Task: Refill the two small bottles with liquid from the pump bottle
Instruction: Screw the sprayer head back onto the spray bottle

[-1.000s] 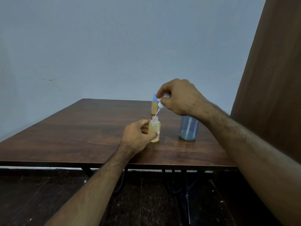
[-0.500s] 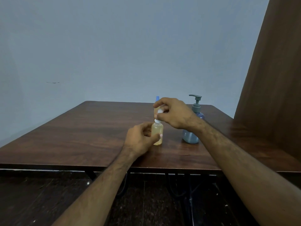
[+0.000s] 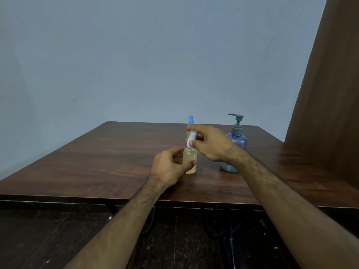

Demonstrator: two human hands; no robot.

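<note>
Holding the nearer small bottle (image 3: pixel 190 159) upright on the desk (image 3: pixel 108 164), your left hand (image 3: pixel 171 167) curls round its lower body, thumb across the front and fingers wrapped behind. That bottle is clear plastic and shows pale amber liquid filling most of it. Your right hand (image 3: pixel 210 143) sits just above your left, its thumb and fingertips pinching the white spray cap (image 3: pixel 191 138) that stands on the bottle's neck; whether the cap is fully seated cannot be told from this angle. Both hands are close together, one over the other, and both are clamped on parts of the same bottle.

Beyond your right hand's fingertips stands the second small bottle (image 3: pixel 190 126), partly hidden by those fingers, with its blue spray top showing above them and a strip of amber body below. To the right of your right hand, just behind its wrist, stands the pump bottle (image 3: pixel 236 143): a translucent blue body with a grey pump head whose spout points left. Its lower half is partly covered by your right forearm. All three bottles stand upright on the dark wooden desk, towards its far right part.
</note>
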